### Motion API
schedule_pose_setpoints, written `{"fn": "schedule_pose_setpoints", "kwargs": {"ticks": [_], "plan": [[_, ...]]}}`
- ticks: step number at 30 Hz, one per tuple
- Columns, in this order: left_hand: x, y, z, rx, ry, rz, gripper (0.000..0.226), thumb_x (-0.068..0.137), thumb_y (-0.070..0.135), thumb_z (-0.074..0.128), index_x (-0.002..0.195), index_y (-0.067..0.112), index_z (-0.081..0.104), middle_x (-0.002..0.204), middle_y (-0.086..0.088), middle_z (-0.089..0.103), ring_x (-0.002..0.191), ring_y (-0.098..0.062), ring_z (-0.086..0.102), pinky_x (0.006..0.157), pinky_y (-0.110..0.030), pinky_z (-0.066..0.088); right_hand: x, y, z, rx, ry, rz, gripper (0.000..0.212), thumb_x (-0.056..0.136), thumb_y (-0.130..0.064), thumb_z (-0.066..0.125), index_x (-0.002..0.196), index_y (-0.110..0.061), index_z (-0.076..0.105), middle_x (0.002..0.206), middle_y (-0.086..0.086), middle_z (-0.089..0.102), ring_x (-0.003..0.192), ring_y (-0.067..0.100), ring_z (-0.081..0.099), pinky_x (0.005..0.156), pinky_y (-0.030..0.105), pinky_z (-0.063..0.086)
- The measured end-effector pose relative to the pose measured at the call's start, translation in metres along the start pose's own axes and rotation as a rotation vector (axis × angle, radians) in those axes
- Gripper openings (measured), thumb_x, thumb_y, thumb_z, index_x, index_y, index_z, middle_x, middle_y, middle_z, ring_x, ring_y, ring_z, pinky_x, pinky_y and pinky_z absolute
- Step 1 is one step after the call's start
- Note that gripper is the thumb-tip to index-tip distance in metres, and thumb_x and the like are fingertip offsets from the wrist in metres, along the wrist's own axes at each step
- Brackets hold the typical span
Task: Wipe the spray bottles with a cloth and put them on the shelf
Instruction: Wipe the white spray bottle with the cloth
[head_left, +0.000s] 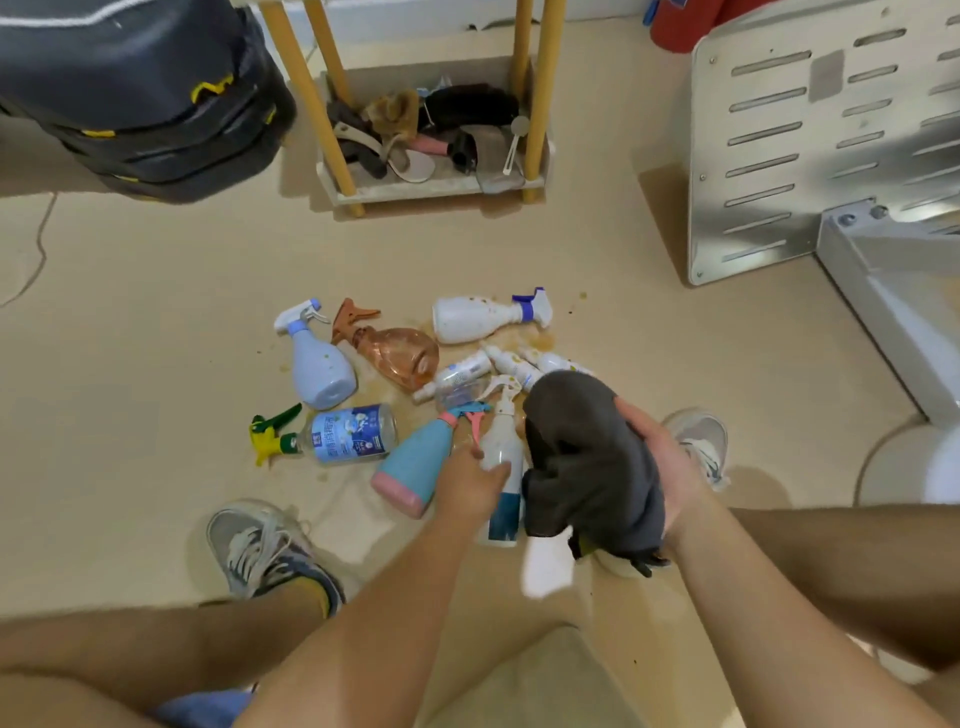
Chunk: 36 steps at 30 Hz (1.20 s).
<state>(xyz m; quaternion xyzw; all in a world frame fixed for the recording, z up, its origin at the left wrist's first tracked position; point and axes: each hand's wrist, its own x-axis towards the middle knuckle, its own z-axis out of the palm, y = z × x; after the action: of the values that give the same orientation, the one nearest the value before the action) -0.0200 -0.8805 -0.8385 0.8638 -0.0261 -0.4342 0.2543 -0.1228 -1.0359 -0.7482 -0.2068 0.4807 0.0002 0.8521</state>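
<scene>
We hold the white bottle (501, 447) in our left hand (470, 480), fingers curled round its middle. Its spray head points away from us and its teal base points toward us. Our right hand (657, 462) grips the grey cloth (576, 447), which is bunched and draped over the fingers. The cloth lies against the right side of the white bottle. We cannot tell whether the base rests on the floor (156, 291).

To wipe well, we judge it best to wrap the cloth round the body above our left fingers and draw it toward the spray head. Then we turn the white bottle in the left hand so the covered band gets wiped too. Brown spots show near its neck and trigger, and these likely need a firmer rub. The left grip wants to be snug, since a soiled plastic body may slip.

Just left of the white bottle lies a blue and pink bottle (415, 462), close against our left hand. Farther left is a clear bottle (353, 434) with a green trigger, and beyond that a lilac bottle (319, 369) and an amber bottle (400, 356). Beyond the white bottle several small bottles (511, 366) lie in a heap beside a large sprayer (478, 319) with a blue trigger, amid brown stains (543, 340). The shelf (431, 189) stands well beyond the white bottle. Its bottom tray is crowded, so we probably want a higher level, which is out of view.
</scene>
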Motion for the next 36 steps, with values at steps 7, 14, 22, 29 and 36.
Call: {"fn": "schedule_pose_setpoints", "kwargs": {"ticks": [7, 14, 22, 29, 36], "plan": [[0.022, -0.046, 0.053, 0.027, -0.071, -0.090, 0.080, 0.073, 0.050, 0.077, 0.135, 0.011, 0.044, 0.127, -0.009, 0.056, 0.121, -0.031, 0.056, 0.094, -0.032, 0.041, 0.036, 0.014, -0.008, -0.158, 0.108, 0.119, 0.044, 0.096, -0.037, 0.060, 0.122, -0.003, 0.065, 0.116, 0.024, 0.069, 0.099, 0.035, 0.065, 0.094, 0.045, 0.050], [0.042, -0.057, 0.056, 0.029, -0.023, -0.083, 0.071, 0.055, 0.063, 0.080, 0.111, 0.026, 0.058, 0.101, 0.003, 0.067, 0.092, -0.020, 0.067, 0.081, -0.039, 0.056, 0.051, 0.014, -0.017, -0.194, 0.040, 0.090, 0.043, 0.100, -0.030, 0.056, 0.142, -0.036, 0.050, 0.124, 0.012, 0.069, 0.107, 0.037, 0.068, 0.076, 0.046, 0.058], [0.006, 0.008, -0.011, -0.509, -0.171, -0.023, 0.046, 0.071, 0.022, 0.088, 0.111, 0.018, 0.065, 0.095, -0.002, 0.073, 0.086, -0.018, 0.072, 0.073, -0.029, 0.058, 0.046, -0.005, 0.013, -0.255, -0.134, 0.040, 0.048, 0.097, -0.034, 0.057, 0.144, -0.036, 0.048, 0.130, 0.008, 0.066, 0.111, 0.027, 0.066, 0.095, 0.044, 0.054], [-0.051, 0.063, -0.095, -0.312, 0.072, 0.248, 0.039, 0.063, 0.024, 0.069, 0.102, 0.028, 0.068, 0.086, 0.004, 0.075, 0.080, -0.014, 0.073, 0.079, -0.043, 0.061, 0.025, 0.011, 0.093, -1.334, -0.197, -0.677, 0.058, 0.099, -0.052, 0.045, 0.138, -0.074, 0.008, 0.166, -0.009, -0.002, 0.153, 0.020, 0.008, 0.122, 0.045, 0.020], [-0.130, 0.075, -0.148, -0.078, 0.313, 0.360, 0.039, 0.065, 0.044, 0.077, 0.099, 0.036, 0.061, 0.081, 0.014, 0.070, 0.070, 0.000, 0.066, 0.060, -0.024, 0.055, -0.017, -0.008, 0.165, -0.724, -0.240, -0.863, 0.058, 0.101, -0.030, 0.054, 0.148, -0.051, 0.028, 0.143, -0.018, 0.042, 0.128, 0.006, 0.045, 0.102, 0.024, 0.039]]}}
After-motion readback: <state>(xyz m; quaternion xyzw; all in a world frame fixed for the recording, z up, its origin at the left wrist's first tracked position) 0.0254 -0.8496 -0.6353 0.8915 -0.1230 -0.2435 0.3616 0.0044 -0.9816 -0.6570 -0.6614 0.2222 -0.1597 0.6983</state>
